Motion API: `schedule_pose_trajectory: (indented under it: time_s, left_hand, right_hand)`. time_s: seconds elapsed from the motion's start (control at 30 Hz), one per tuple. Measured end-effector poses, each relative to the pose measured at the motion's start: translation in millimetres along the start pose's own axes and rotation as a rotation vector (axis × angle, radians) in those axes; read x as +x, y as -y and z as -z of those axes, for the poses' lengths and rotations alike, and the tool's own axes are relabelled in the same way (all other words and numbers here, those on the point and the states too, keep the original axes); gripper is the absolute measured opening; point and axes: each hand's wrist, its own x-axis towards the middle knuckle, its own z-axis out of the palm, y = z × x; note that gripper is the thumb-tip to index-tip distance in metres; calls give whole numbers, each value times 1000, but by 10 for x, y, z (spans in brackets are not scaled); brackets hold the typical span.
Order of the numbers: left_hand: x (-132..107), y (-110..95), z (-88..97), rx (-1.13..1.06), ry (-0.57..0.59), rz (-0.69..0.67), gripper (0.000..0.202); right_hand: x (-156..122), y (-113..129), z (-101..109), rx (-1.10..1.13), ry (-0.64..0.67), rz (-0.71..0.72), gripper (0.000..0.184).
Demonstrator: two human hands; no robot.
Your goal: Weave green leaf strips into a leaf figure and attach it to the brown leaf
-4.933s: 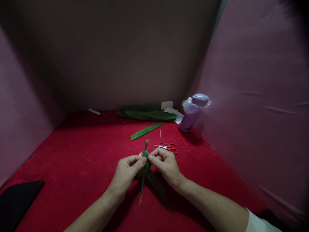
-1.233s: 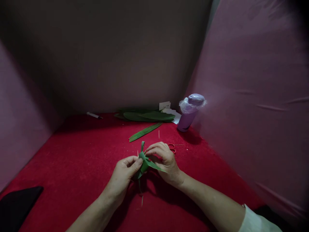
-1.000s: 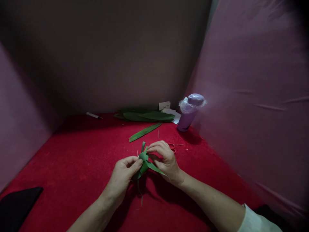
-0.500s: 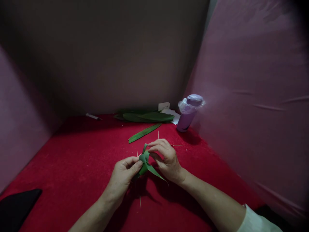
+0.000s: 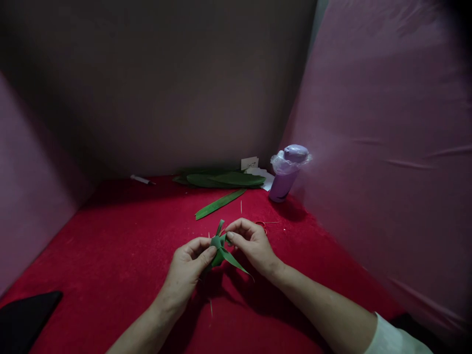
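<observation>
Over a red cloth table (image 5: 110, 255), both hands pinch a folded green leaf piece (image 5: 221, 250) with narrow strips sticking out of it. My left hand (image 5: 186, 273) grips its lower left side between thumb and fingers. My right hand (image 5: 250, 243) pinches the top of the fold from the right. One strip points up past my fingers; another trails down to the right.
A long leaf strip (image 5: 219, 204) lies behind the hands, with a pile of whole leaves (image 5: 221, 179) at the back wall. Red-handled scissors (image 5: 261, 224) peek out behind my right hand. A purple bottle (image 5: 285, 172), a pen (image 5: 142, 180), a paper card (image 5: 250, 162) and a black object (image 5: 25, 314) are around.
The trailing leaf strip has swung from hanging toward me to pointing right. My right hand lifted over the fold, then came back down to pinch its top. The scissors became mostly hidden.
</observation>
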Motion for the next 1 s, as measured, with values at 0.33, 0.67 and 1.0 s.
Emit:
schedule_pose_trajectory:
  time_s: [0.33,0.67,1.0]
  left_hand:
    - [1,-12,-6,-18,-27,-13,17]
    - [13,-2,-6,-8,0,-40,14]
    - [16,11,19,-5,-24,-4,17]
  right_hand:
    - [17,4,14,370,52,-311,13]
    - [8,-28,31,519,142,-394,11]
    - [9,-33,37,407,138,-379,12]
